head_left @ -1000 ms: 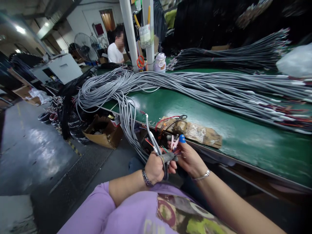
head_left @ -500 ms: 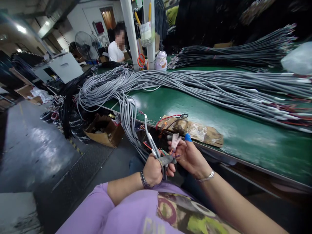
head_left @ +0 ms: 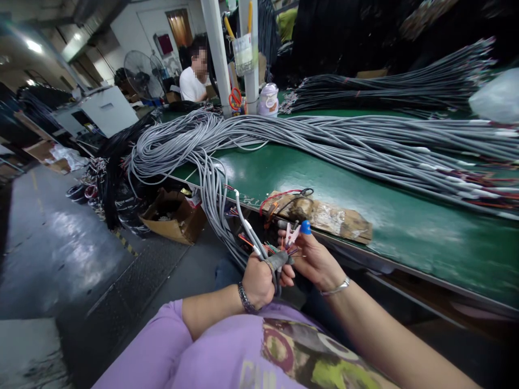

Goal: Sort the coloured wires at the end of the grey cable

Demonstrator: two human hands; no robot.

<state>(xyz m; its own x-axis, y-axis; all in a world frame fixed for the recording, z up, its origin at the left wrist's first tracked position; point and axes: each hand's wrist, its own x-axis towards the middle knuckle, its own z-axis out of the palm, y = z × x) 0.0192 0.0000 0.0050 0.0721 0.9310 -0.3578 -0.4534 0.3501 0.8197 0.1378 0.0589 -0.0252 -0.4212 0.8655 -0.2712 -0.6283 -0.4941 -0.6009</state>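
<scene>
My left hand (head_left: 258, 281) is closed around the ends of a few grey cables (head_left: 248, 229), with a grey wrapped fingertip on top. Thin coloured wires (head_left: 268, 248) fan out from the cable ends between my hands. My right hand (head_left: 315, 260) is closed on a small pink clip-like tool (head_left: 291, 234) held at those wire tips; one finger wears a blue cap (head_left: 305, 227). Both hands are in front of my lap, just below the edge of the green table (head_left: 365, 216).
A long bundle of grey cables (head_left: 324, 143) lies across the green table and hangs over its left end. Brown cardboard (head_left: 324, 216) with red and black wires lies by the near edge. Dark cables (head_left: 385, 86) lie farther back. A seated person (head_left: 193, 78) works beyond a white post (head_left: 217, 59).
My hands have stayed close together at the wire ends, shifting only slightly. The pink tool has turned a little in my right hand.
</scene>
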